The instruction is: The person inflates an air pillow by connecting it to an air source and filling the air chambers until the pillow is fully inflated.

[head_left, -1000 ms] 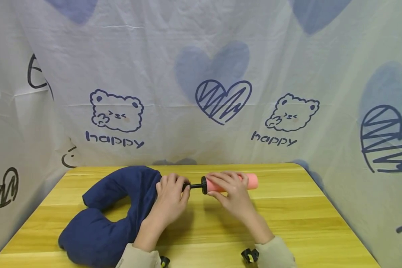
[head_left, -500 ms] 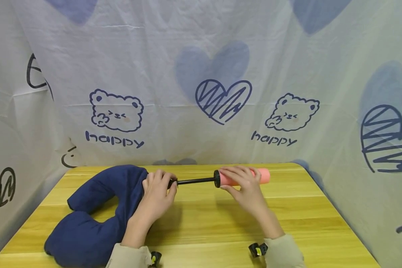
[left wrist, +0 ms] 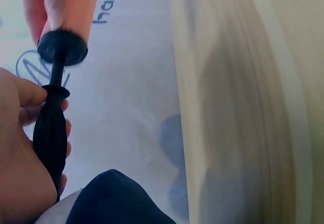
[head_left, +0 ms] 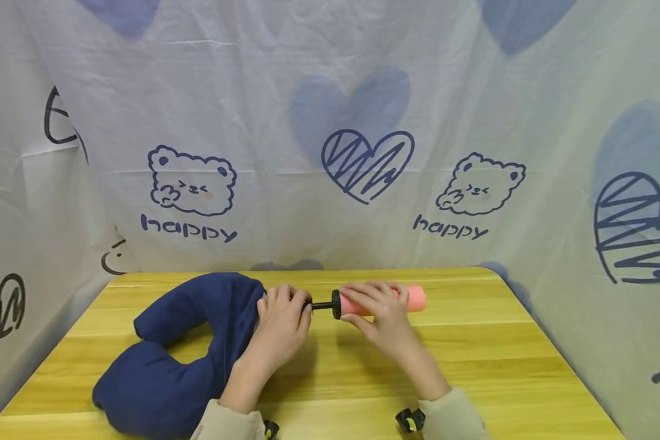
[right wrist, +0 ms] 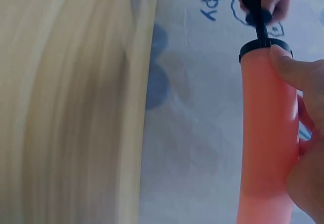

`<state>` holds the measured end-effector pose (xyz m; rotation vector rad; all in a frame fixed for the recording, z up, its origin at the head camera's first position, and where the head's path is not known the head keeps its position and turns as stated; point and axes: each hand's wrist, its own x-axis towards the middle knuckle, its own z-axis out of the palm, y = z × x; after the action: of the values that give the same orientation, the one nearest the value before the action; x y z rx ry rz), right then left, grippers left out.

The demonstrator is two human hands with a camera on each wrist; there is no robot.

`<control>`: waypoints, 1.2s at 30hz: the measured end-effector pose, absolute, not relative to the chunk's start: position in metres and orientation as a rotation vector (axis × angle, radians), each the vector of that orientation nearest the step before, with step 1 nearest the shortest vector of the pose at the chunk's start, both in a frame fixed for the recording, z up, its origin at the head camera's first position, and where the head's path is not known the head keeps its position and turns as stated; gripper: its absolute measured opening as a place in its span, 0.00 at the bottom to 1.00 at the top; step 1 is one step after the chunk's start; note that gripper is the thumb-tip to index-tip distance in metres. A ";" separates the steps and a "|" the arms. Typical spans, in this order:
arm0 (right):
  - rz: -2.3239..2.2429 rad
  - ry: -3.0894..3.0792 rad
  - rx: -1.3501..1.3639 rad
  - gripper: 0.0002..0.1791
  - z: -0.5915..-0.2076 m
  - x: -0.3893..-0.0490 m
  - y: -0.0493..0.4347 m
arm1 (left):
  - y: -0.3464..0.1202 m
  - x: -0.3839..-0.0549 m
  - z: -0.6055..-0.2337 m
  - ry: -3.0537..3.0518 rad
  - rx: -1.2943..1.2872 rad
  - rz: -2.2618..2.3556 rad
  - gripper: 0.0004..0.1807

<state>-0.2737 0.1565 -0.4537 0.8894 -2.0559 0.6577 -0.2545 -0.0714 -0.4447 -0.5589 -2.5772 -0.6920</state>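
A navy U-shaped neck pillow (head_left: 148, 388) lies on the left half of the table. Beside its right edge, my left hand (head_left: 282, 324) grips the black handle (left wrist: 49, 138) of a hand pump. My right hand (head_left: 386, 318) is wrapped round the pump's pink barrel (right wrist: 268, 133), thumb near the black collar (head_left: 337, 304). Only a short piece of the black rod (head_left: 322, 305) shows between handle and collar. The pump lies roughly level above the table, its far handle end next to the pillow and hidden behind my left hand. Dark pillow fabric (left wrist: 119, 198) shows below it in the left wrist view.
The yellow wood-grain table (head_left: 500, 360) extends right of the pump. A pale cloth (head_left: 286, 201) printed with hearts and bears hangs behind its back edge and along both sides. Small black devices (head_left: 410, 420) sit at both wrists.
The pump's rod was short, then drawn out long as the hands moved apart, and is now pushed in again. The pillow shifted left with the left hand, then back right.
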 end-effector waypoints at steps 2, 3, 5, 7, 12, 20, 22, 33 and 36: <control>0.657 -2.044 0.891 0.28 -0.455 -0.273 0.152 | -0.067 -0.253 -0.445 -2.563 -0.559 -0.676 0.05; 0.653 -2.038 0.892 0.28 -0.456 -0.272 0.150 | -0.065 -0.253 -0.446 -2.555 -0.561 -0.671 0.05; 0.651 -2.024 0.898 0.27 -0.457 -0.272 0.146 | -0.061 -0.252 -0.447 -2.549 -0.566 -0.657 0.05; 0.643 -2.016 0.902 0.26 -0.458 -0.271 0.144 | -0.058 -0.252 -0.449 -2.546 -0.578 -0.639 0.06; 0.624 -2.019 0.898 0.25 -0.460 -0.270 0.142 | -0.056 -0.252 -0.452 -2.563 -0.595 -0.638 0.07; 0.609 -2.061 0.895 0.26 -0.458 -0.269 0.144 | -0.059 -0.253 -0.452 -2.571 -0.589 -0.684 0.07; 0.606 -2.068 0.893 0.27 -0.457 -0.269 0.146 | -0.061 -0.253 -0.452 -2.572 -0.585 -0.691 0.07; 0.637 -2.072 0.878 0.28 -0.452 -0.273 0.159 | -0.070 -0.254 -0.445 -2.568 -0.537 -0.745 0.06; 0.661 -2.096 0.859 0.28 -0.450 -0.274 0.165 | -0.076 -0.255 -0.444 -2.567 -0.532 -0.748 0.06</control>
<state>-0.2736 0.1653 -0.4498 0.8586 -2.0963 0.6607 -0.2552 -0.0759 -0.4444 -0.5318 -2.5670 -0.7478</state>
